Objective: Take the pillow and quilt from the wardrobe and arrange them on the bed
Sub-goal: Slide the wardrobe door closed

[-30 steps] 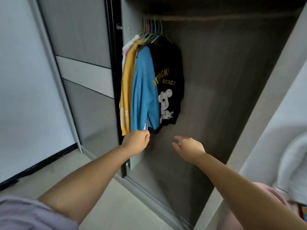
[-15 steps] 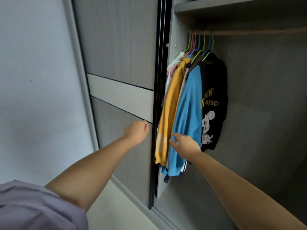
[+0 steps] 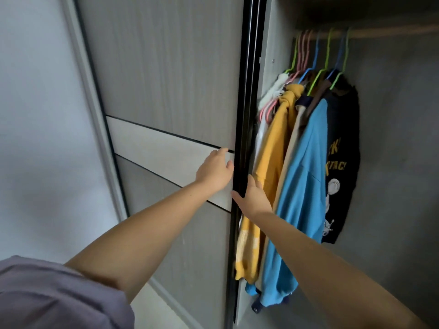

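Pillow and quilt not in view anywhere in the head view; whereabouts cannot be told, presumably behind the closed part of the wardrobe point(image 3: 392, 138). Compared with a second ago, both hands moved off the open hanging bay and over to the sliding door point(image 3: 166, 79); view swung left with them. Judged as a shift from searching the clothes section to opening the other side. Left hand point(image 3: 215, 172) laid flat against the pale band of the door panel, fingers straight, holding nothing. Right hand point(image 3: 253, 198) set at the black door edge point(image 3: 244, 115), thumb on the near face, fingers reaching behind it, hidden; wrapped round or not, cannot tell. Both arms extended forward, nearly straight. Hanging clothes point(image 3: 301, 174) just beside the right hand.
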The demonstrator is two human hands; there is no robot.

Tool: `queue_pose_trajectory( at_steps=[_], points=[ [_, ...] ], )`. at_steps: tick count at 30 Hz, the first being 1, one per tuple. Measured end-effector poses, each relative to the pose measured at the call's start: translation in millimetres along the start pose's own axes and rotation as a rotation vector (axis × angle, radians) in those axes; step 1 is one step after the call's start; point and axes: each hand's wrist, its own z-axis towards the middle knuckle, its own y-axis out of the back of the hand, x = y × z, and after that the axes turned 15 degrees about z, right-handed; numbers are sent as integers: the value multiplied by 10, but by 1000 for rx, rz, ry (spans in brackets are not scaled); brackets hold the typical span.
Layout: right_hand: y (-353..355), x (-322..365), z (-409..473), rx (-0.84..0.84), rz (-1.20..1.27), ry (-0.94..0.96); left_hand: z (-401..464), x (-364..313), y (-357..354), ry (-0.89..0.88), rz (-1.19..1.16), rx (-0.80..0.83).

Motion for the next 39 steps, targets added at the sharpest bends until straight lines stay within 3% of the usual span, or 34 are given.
queue_pose_trajectory(
  at_steps=[6,10,14,22,28,33,36,39],
  points=[
    [-328,-20,322,-229,86,-27,365,16,-131,-54,-295,-117],
    [-505,-20,368,-348,143,-64,399,73,-203,-236,-409,-57],
    [-558,-22,365,-372,80,-80,525,193,-142,-319,-558,2],
    [-493,-24,205,-436,132,-153,433,141,-187,-470,-594,-73],
    [-241,-163,-6,-447,44,-199,404,52,-206,-775,-353,-177],
    [66,-286,-249,-491,9,-275,513,-33,-303,-1170,217,-588],
    [280,-370,-431,-536,-21,-315,552,-57,-453,-1288,552,-601],
    [473,-456,-629,-622,-28,-330,527,-165,-517,-1297,619,-620]
  ],
)
